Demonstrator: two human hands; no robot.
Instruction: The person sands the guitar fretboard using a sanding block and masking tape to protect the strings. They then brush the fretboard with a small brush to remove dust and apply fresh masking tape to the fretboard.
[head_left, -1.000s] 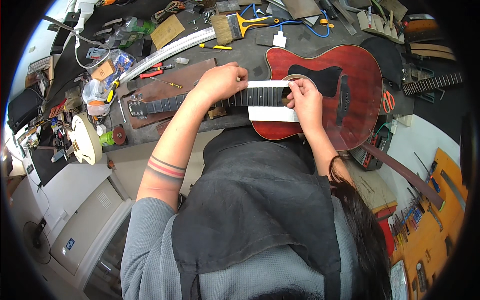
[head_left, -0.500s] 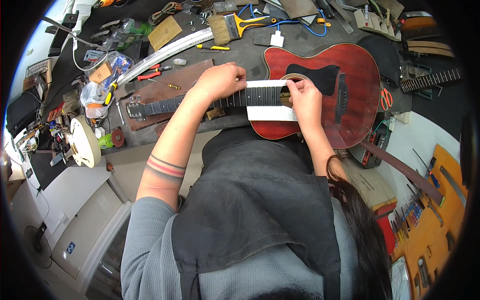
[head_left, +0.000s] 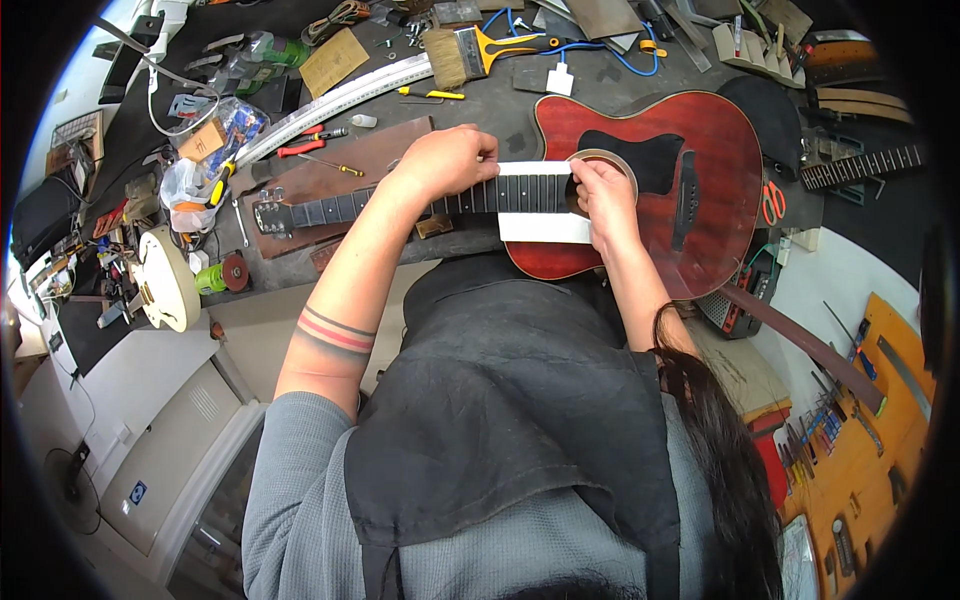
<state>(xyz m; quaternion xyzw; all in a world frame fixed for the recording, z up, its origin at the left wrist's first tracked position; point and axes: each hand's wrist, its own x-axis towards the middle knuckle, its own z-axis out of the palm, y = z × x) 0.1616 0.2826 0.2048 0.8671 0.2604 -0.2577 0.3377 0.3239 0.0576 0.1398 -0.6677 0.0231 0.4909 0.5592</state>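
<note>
A red acoustic guitar (head_left: 715,140) lies face up on the bench, its fretboard (head_left: 530,193) pointing left. White sheet pieces (head_left: 543,228) show along both edges of the fretboard over the body; whether they are one piece with a cut-out I cannot tell. My left hand (head_left: 445,163) is bent over the neck, its fingers closed at the upper white strip's left end. With thumb and finger pinched, my right hand (head_left: 607,200) is at the strip's right end, partly covering the soundhole (head_left: 625,168). The black pickguard (head_left: 655,165) and bridge (head_left: 684,200) lie beyond it.
A brown board (head_left: 390,145) lies under the headstock. Behind are a wide paintbrush (head_left: 455,58), a long white ruler-like strip (head_left: 340,103) and a yellow knife (head_left: 432,94). Red-handled scissors (head_left: 773,203) lie right of the guitar. A cream guitar body (head_left: 165,280) stands at left.
My right hand has shifted slightly at the white sheet's right end, its fingers drawn closer together. My left hand stays nearly in place. The whole view has moved a little.
</note>
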